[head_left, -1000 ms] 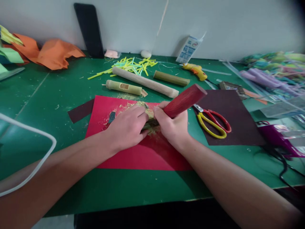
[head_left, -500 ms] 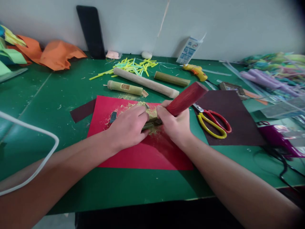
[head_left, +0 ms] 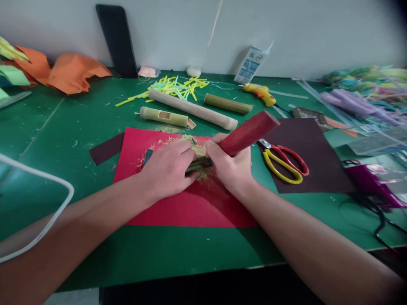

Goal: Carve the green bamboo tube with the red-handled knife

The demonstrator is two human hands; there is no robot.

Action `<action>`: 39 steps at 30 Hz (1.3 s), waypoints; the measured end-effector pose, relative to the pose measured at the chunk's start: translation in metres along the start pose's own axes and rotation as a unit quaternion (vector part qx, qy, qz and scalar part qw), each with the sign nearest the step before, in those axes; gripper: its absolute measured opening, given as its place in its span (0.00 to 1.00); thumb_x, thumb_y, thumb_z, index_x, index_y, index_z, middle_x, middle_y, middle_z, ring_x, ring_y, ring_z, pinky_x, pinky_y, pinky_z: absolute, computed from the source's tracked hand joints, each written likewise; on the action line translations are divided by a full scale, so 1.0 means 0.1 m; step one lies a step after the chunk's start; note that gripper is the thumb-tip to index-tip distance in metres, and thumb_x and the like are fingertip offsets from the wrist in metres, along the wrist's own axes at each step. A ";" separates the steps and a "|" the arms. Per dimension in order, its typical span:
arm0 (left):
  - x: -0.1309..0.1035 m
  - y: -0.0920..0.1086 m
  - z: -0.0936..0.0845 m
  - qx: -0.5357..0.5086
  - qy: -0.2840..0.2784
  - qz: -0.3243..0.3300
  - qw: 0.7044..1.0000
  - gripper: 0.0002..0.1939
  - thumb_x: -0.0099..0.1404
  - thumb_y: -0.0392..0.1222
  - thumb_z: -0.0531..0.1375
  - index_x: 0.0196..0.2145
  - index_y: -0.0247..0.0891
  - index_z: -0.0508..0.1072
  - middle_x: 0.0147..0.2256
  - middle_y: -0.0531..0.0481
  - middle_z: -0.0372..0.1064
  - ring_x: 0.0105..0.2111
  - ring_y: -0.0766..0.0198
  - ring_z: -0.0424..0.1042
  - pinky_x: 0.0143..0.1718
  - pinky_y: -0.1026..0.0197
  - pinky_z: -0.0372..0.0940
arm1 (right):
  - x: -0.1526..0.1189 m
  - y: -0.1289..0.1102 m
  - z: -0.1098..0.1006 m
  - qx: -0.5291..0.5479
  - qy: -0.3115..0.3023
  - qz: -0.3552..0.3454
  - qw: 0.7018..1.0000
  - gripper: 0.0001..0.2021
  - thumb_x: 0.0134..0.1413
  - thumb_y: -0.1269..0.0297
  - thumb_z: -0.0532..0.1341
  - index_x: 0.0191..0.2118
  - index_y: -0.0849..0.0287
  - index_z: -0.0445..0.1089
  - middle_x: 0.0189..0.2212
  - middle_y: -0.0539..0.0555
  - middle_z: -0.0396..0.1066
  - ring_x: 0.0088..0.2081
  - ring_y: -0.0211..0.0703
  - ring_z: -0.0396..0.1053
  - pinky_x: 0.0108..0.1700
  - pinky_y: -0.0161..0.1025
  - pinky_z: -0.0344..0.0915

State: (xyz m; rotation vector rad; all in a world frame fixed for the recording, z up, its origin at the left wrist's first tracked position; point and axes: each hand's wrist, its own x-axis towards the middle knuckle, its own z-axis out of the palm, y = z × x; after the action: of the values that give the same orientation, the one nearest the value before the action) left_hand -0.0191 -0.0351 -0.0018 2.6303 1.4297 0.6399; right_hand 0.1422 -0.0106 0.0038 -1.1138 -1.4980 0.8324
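- A slim greenish-brown bamboo piece (head_left: 193, 167) lies between the two grips, low over the red sheet (head_left: 190, 212); its left end is hidden under fingers.
- The left grip (head_left: 168, 169) is closed over that end, palm down, fingers curled, thumb underneath.
- The right grip (head_left: 233, 165) is wrapped around a red wooden handle (head_left: 249, 133), which slants up and rightward from it; the working end is too hidden to identify.
- This looks like scraping or carving: best to brace the piece firmly, take shallow, even strokes, and keep the left fingertips clear of the tool's path.
- Both forearms reach in from the lower corners, wrists low, the grips nearly meeting.
- Pale shavings (head_left: 201, 150) lie between and beyond the grips.
- Right of the right grip, scissors (head_left: 284, 165) rest partly on a dark sheet (head_left: 311, 156).
- Beyond the left grip, a notched bamboo tube (head_left: 174, 119) lies on the green counter (head_left: 159, 250).
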 end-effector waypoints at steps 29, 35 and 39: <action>0.05 -0.07 0.01 -0.069 -0.010 -0.015 0.997 0.06 0.60 0.41 0.63 0.34 0.36 0.74 0.40 0.43 0.73 0.43 0.51 0.73 0.43 0.50 0.70 | 0.01 0.06 0.03 -0.003 0.011 -0.003 1.000 0.13 0.49 0.67 0.60 0.18 0.56 0.60 0.17 0.45 0.58 0.22 0.33 0.56 0.25 0.36 0.56; 0.05 -0.07 0.01 -0.074 -0.015 -0.012 0.997 0.07 0.60 0.40 0.63 0.35 0.35 0.75 0.41 0.41 0.74 0.44 0.49 0.74 0.44 0.48 0.70 | 0.02 0.04 0.05 -0.020 0.008 -0.004 1.000 0.13 0.49 0.66 0.60 0.18 0.56 0.59 0.16 0.45 0.58 0.22 0.34 0.56 0.25 0.36 0.55; 0.05 -0.07 0.02 -0.090 -0.006 -0.012 0.996 0.07 0.60 0.39 0.64 0.37 0.37 0.75 0.42 0.43 0.74 0.46 0.50 0.74 0.46 0.49 0.70 | 0.01 0.01 0.03 -0.014 -0.015 0.004 1.000 0.12 0.48 0.66 0.60 0.17 0.56 0.60 0.16 0.45 0.58 0.21 0.33 0.55 0.24 0.35 0.55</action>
State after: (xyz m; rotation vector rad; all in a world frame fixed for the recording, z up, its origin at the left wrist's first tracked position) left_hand -0.0211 -0.0266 -0.0039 2.4703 1.3301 0.7125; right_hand 0.1397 -0.0088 0.0028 -1.1332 -1.5361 0.8385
